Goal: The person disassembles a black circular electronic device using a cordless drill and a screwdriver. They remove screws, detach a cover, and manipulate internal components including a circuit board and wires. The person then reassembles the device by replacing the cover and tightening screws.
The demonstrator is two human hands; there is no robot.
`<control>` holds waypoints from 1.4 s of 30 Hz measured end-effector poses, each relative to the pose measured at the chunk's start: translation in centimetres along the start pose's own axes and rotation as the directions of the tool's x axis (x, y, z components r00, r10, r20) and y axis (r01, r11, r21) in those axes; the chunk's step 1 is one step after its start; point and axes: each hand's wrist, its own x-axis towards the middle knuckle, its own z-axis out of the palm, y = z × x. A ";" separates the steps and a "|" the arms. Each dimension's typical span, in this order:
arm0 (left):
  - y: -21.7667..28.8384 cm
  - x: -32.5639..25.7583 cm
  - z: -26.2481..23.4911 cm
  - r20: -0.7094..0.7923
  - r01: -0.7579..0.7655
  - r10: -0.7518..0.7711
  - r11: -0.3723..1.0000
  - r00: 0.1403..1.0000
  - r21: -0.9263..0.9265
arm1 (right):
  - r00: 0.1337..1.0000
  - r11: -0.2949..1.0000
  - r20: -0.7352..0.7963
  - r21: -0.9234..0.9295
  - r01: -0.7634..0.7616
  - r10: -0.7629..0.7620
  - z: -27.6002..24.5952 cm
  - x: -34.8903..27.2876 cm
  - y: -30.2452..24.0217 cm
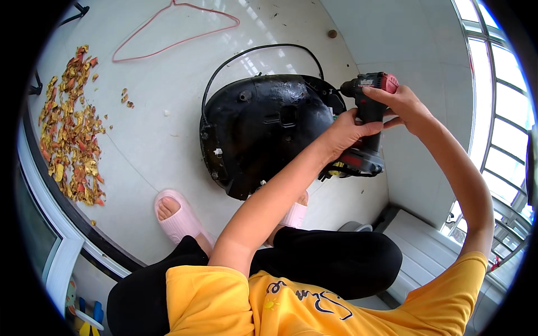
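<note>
A black and red cordless drill (368, 107) is held in both hands, its chuck pointing left at the right end of a black rounded housing (263, 126). My left hand (348, 134) closes round the drill's handle, above the battery. At the drill's red back end is my right hand (404, 106), thumb on top of the body and fingers curled behind the handle. The housing lies on the floor, with openings and small fittings on its dark face. Its right end is partly hidden by my left hand and the drill. Whether the bit touches a screw is too small to tell.
A black cable (263, 47) loops behind the housing. Farther back lies a pink clothes hanger (176, 5). Dried orange-brown peel pieces (73, 129) cover the floor at left. A wall and a barred window (501, 117) stand at right. Pink slippers (178, 215) are on my feet.
</note>
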 end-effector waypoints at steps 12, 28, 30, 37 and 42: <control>-1.3 1.9 -2.7 -0.253 0.039 -0.263 0.760 0.931 -0.648 | 0.621 0.144 0.361 -0.777 0.613 -0.695 -3.0 2.3 3.0; -3.3 8.4 1.4 -0.578 -0.328 -0.135 0.709 0.805 -0.624 | 0.904 0.967 -0.403 -0.252 0.037 -0.140 -1.9 1.1 2.6; -3.8 8.4 0.3 -0.498 -0.318 -0.030 0.735 0.867 -0.599 | 0.980 0.994 -0.191 0.081 0.077 -0.060 -0.4 1.5 2.6; -3.8 8.4 -1.0 -0.122 -0.119 0.050 0.740 0.991 -0.662 | 0.916 0.704 0.098 -0.609 0.365 -0.389 -2.1 1.4 0.2; -3.8 5.9 -0.6 -0.280 0.020 -0.253 0.774 0.926 -0.632 | 0.729 0.298 0.365 -0.737 0.606 -0.579 -4.4 3.2 -0.9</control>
